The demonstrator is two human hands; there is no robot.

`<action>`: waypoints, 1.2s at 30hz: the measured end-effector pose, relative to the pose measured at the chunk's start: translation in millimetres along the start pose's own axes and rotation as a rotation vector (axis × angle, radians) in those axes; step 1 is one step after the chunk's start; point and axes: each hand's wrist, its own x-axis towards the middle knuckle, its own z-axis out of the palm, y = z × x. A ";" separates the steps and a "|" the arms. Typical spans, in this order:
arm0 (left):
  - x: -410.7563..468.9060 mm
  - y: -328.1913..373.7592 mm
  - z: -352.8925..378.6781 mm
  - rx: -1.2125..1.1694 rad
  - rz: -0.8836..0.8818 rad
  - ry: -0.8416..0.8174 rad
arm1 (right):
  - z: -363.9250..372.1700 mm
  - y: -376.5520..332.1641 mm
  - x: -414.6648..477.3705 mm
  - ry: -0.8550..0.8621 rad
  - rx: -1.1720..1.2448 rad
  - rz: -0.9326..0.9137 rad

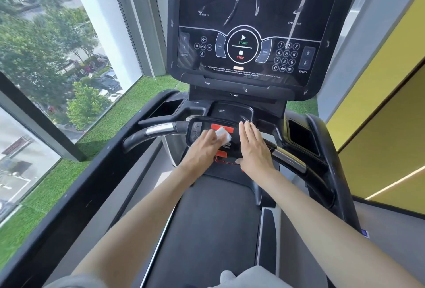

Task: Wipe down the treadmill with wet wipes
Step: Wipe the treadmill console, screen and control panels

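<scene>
White and folded, the wet wipe [222, 134] lies against the red button [216, 126] on the handlebar panel [197, 127] of the treadmill [322, 149], pinched in the fingertips of the left hand [202, 148]. The right hand [254, 148] rests flat on that panel's right end, fingers straight, holding nothing. The console screen [253, 11] stands above the panel, the belt [213, 218] below it.
</scene>
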 end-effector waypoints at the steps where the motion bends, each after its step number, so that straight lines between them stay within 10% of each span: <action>1: -1.0 -9.8 -2.6 -0.014 -0.053 0.017 | -0.2 -0.2 0.0 -0.002 0.000 -0.002; 5: -7.8 -19.1 -2.7 -0.051 -0.477 0.154 | -0.2 -0.1 0.2 -0.002 -0.004 0.003; 10: -14.5 6.0 9.3 -0.033 -0.262 0.048 | -1.9 -0.2 -0.8 -0.005 -0.040 -0.009; 15: -15.1 -6.1 -1.7 -0.099 -0.459 0.147 | -2.4 -0.1 -1.1 -0.004 -0.029 -0.012; 20: -9.2 9.8 3.3 -0.071 -0.109 0.042 | -1.6 -0.2 -0.9 0.001 -0.033 -0.012; 25: -14.4 -25.9 0.4 -0.209 -0.568 0.245 | -1.3 -0.2 -0.9 -0.006 -0.012 -0.006; 32: -16.5 12.4 18.6 -0.136 -0.225 0.140 | 0.2 0.4 -0.5 0.007 -0.042 -0.014; 36: -10.3 -23.2 -5.9 -0.116 -0.368 0.203 | 0.2 0.0 0.1 0.004 -0.021 -0.004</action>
